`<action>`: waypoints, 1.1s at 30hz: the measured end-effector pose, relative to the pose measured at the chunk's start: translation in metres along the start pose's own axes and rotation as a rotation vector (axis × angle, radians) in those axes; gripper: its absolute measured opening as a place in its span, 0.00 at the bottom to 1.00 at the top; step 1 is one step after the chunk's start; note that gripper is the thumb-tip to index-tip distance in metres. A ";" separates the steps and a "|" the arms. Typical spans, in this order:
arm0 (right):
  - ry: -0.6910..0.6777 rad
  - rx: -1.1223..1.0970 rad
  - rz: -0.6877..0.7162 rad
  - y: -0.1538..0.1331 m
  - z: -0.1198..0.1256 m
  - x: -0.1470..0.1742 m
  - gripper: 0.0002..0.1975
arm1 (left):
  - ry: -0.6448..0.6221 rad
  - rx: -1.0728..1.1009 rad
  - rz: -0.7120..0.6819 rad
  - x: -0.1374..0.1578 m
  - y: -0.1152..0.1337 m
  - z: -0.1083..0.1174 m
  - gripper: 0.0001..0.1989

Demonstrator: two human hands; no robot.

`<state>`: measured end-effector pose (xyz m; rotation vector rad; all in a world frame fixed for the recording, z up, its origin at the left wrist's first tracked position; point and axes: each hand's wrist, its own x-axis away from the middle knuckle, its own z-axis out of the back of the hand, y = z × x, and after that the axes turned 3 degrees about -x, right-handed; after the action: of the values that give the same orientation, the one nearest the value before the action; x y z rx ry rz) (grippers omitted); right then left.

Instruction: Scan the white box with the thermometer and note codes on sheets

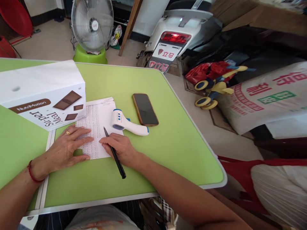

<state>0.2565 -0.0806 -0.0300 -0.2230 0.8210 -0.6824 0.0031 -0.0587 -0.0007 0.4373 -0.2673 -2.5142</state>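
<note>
My right hand is closed around a black pen, its tip pointing up over a sheet of paper. Rows of small handwriting cover the left part of the sheet, while its right part is blank. With fingers spread, my left hand lies flat across the left edge of the paper; a ring is on one finger and a red cord circles the wrist. Just beyond my right hand, a white and blue infrared thermometer rests partly on the paper. A phone with a dark screen lies to its right.
On the green table, a white NutriMotion box stands at the left. A fan on a green stool, a white scooter, a yellow and blue toy and a large sack surround the table.
</note>
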 end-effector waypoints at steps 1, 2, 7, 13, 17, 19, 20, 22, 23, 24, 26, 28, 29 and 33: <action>0.000 0.005 0.004 0.000 0.000 0.000 0.07 | 0.000 0.001 0.001 0.000 0.000 0.000 0.22; 0.002 0.010 0.008 0.000 0.000 -0.001 0.07 | -0.001 0.001 0.000 0.000 0.000 0.000 0.22; 0.001 0.017 0.010 -0.001 0.002 -0.001 0.06 | -0.003 -0.014 -0.008 0.000 0.000 -0.001 0.23; -0.022 0.021 -0.013 0.000 0.002 0.001 0.08 | -0.004 -0.024 -0.016 0.000 -0.001 0.000 0.22; -0.018 0.013 -0.011 -0.001 0.002 0.001 0.08 | -0.004 -0.011 -0.008 0.000 -0.001 -0.001 0.22; -0.011 0.007 -0.006 -0.001 0.002 0.000 0.07 | -0.004 -0.009 -0.011 0.001 -0.001 -0.001 0.22; -0.010 0.006 -0.006 0.000 0.002 0.000 0.07 | -0.004 -0.009 -0.012 0.001 -0.001 -0.002 0.22; -0.021 0.005 -0.014 0.000 0.001 0.001 0.07 | -0.008 -0.012 -0.009 0.001 -0.002 -0.002 0.22; -0.030 0.002 -0.019 0.001 0.001 0.001 0.08 | -0.011 -0.013 -0.008 0.001 -0.002 -0.002 0.22; -0.036 -0.001 -0.024 0.001 0.001 0.001 0.08 | -0.014 -0.014 -0.008 0.002 -0.003 -0.002 0.22; -0.040 -0.004 -0.031 0.001 0.001 0.001 0.08 | -0.019 -0.011 -0.012 0.002 -0.003 -0.001 0.23; -0.040 0.000 -0.033 0.000 0.001 0.000 0.08 | -0.014 -0.006 -0.016 0.002 -0.003 -0.001 0.22; -0.037 0.004 -0.031 0.000 0.001 0.000 0.08 | -0.007 -0.005 -0.017 0.002 -0.003 -0.002 0.22; -0.027 0.004 -0.027 -0.001 0.003 0.000 0.08 | 0.004 -0.002 -0.011 0.002 -0.003 -0.002 0.23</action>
<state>0.2582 -0.0813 -0.0277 -0.2396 0.7921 -0.7046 0.0011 -0.0577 -0.0038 0.4437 -0.2617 -2.5235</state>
